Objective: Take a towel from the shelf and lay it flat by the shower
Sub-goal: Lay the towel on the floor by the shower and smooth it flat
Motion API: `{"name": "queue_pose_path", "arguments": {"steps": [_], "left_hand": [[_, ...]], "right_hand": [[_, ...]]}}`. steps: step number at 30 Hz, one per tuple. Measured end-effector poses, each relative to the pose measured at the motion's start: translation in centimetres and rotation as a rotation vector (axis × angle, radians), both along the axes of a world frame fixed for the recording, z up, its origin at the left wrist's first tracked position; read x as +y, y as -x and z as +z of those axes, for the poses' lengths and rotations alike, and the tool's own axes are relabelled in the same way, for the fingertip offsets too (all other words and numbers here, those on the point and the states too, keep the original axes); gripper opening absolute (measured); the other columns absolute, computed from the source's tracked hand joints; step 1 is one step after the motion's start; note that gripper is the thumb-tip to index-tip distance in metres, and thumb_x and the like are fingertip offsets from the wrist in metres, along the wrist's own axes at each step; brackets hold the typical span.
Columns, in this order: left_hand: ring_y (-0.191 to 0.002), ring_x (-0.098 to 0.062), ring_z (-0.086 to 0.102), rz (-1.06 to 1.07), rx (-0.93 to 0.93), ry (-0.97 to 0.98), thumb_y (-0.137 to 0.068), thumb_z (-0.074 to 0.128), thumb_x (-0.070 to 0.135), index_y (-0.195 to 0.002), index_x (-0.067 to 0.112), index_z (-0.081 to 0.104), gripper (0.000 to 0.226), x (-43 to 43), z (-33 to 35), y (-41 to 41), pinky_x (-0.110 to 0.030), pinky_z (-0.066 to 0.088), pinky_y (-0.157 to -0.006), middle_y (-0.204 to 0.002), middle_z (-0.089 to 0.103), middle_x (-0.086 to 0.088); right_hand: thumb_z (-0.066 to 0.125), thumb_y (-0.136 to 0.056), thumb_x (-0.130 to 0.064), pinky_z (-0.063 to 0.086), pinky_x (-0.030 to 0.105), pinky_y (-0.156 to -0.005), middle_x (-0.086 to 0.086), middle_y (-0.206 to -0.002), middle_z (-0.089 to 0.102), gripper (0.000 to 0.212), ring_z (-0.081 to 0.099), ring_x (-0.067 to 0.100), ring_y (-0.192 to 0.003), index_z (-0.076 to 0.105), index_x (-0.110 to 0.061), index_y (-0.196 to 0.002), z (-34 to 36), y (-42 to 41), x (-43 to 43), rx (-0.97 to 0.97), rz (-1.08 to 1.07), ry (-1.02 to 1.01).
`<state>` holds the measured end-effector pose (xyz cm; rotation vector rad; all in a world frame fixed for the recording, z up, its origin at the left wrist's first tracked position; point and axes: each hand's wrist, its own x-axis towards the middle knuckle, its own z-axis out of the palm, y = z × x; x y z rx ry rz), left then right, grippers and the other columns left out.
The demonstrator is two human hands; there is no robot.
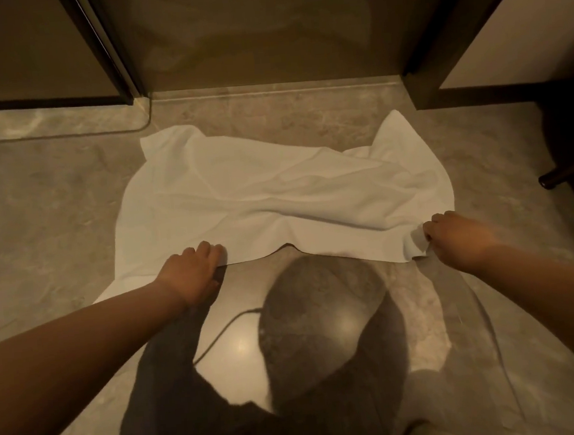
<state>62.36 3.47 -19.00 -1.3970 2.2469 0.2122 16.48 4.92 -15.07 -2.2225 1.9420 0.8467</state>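
Head view: white towel (277, 197) on the floor (37, 202) before the shower threshold (268, 90).
Left hand (194, 272) and right hand (452, 235) each pinch its near edge; far corners wrinkled, bare floor both sides.

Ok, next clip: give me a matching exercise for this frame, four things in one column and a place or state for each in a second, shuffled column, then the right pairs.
Things:
1. towel
2. left hand
3. right hand
4. glass door

Places or states:
A. grips the towel's near right corner
B. upright at the far left, beyond the towel
C. spread on the floor, wrinkled, not yet flat
D. on the towel's near edge, left of middle

Pairs: 1-C, 2-D, 3-A, 4-B
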Motion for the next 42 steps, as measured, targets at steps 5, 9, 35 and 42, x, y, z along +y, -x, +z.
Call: {"name": "queue_pose_path", "arguments": {"steps": [5,9,35,42], "left_hand": [[-0.093,-0.021,0.057,-0.072,-0.136,0.083,-0.088,0.054,0.028,-0.130,0.014,0.032,0.049,-1.2,-0.4,1.3,-0.030,0.035,-0.062,-0.117,0.049,-0.004],[-0.096,-0.022,0.056,-0.117,-0.146,0.031,-0.083,0.059,0.022,-0.127,0.013,0.041,0.048,-2.0,-0.4,1.4,-0.029,0.036,-0.065,-0.119,0.049,-0.005],[-0.105,-0.028,0.048,-0.336,0.056,0.143,-0.096,0.032,0.029,-0.126,0.010,0.044,0.037,-3.0,-1.6,9.6,-0.035,0.037,-0.071,-0.122,0.050,-0.009],[-0.076,-0.030,0.057,-0.471,0.388,0.067,-0.084,0.041,0.036,-0.097,0.007,0.061,0.037,-2.8,-0.7,9.5,-0.033,0.042,-0.054,-0.091,0.059,-0.011]], "right_hand": [[0.049,-0.088,-0.017,0.045,0.033,-0.072,0.004,-0.104,0.055,0.017,0.051,0.022,-0.101,0.057,-0.014,-0.104,-0.2,-0.2,-0.1,0.026,0.014,-0.009],[0.049,-0.089,-0.016,0.043,0.031,-0.070,0.004,-0.102,0.058,0.016,0.053,0.023,-0.099,0.058,-0.014,-0.101,-0.1,0.7,0.2,0.007,0.014,0.012],[0.050,-0.094,-0.013,0.045,0.041,-0.076,0.013,-0.100,0.062,0.016,0.056,0.030,-0.092,0.062,-0.007,-0.103,3.2,1.6,2.4,-0.396,-0.083,0.394],[0.050,-0.090,-0.015,0.042,0.039,-0.075,0.010,-0.100,0.061,0.018,0.054,0.031,-0.093,0.062,-0.011,-0.102,1.2,5.4,4.5,-0.154,0.049,0.125]]}}
